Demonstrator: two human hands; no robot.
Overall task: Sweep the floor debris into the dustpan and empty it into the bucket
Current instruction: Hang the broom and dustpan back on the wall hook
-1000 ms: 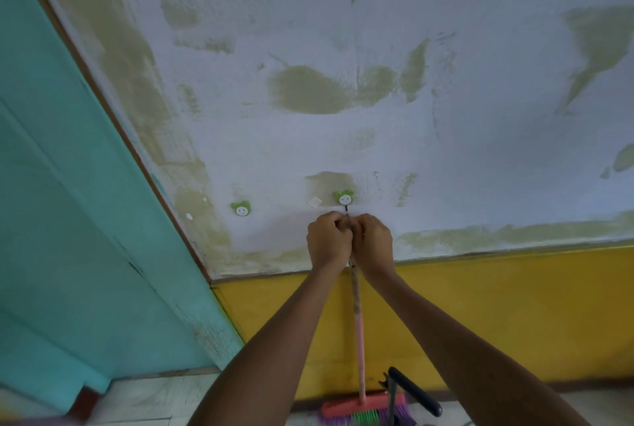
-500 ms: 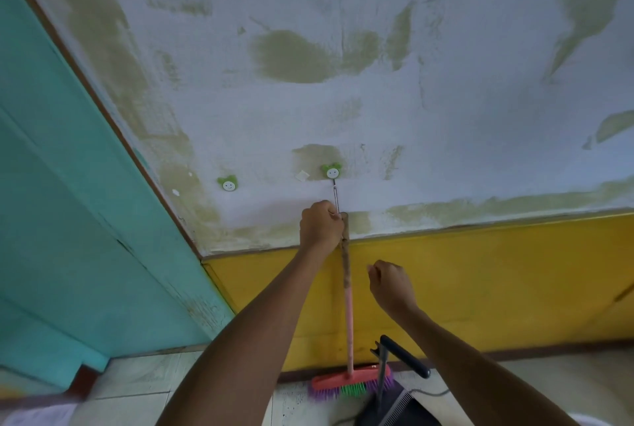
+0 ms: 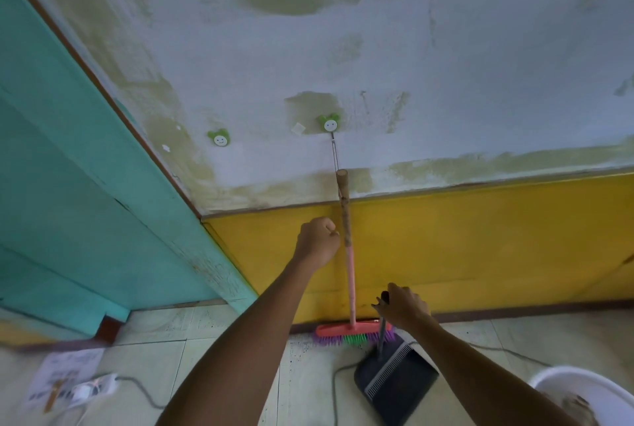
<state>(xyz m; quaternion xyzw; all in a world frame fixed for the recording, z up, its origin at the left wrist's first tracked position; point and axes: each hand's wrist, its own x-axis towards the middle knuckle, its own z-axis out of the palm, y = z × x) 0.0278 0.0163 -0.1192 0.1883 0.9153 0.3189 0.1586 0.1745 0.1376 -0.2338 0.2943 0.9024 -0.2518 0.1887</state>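
The broom (image 3: 349, 268) hangs upright against the wall (image 3: 480, 82), its pink handle topped by a brown wooden end that is tied by a thin loop (image 3: 334, 154) to a green smiley hook (image 3: 330, 124). Its red head with purple and green bristles sits low, at the foot of the yellow lower band of the wall, right at the floor (image 3: 219, 333).

The left hand (image 3: 317, 242) is curled into a loose fist just left of the handle, at the level where brown turns to pink; its fingers are pressed together and folded in, and whether they touch the handle cannot be told.

The right hand (image 3: 403, 307) is lower and to the right, its fingers wrapped around the black grip at the top of the dustpan (image 3: 398, 381) handle. The dark dustpan stands on the floor just below and right of the broom head, its comb-like ridge facing up, the thin grey stem rising from it into the hand.

At the lower right corner, the white rim of the bucket (image 3: 583, 388) shows, with some brownish debris (image 3: 576, 405) visible inside.

A grey cable (image 3: 338, 388) runs over the floor tiles beside the dustpan. At the lower left lie a white power strip (image 3: 92, 388) and a printed sheet of paper (image 3: 65, 370). A second green smiley hook (image 3: 219, 138) sits on the wall to the left of the first, bare. A teal door (image 3: 68, 168) fills the left side.
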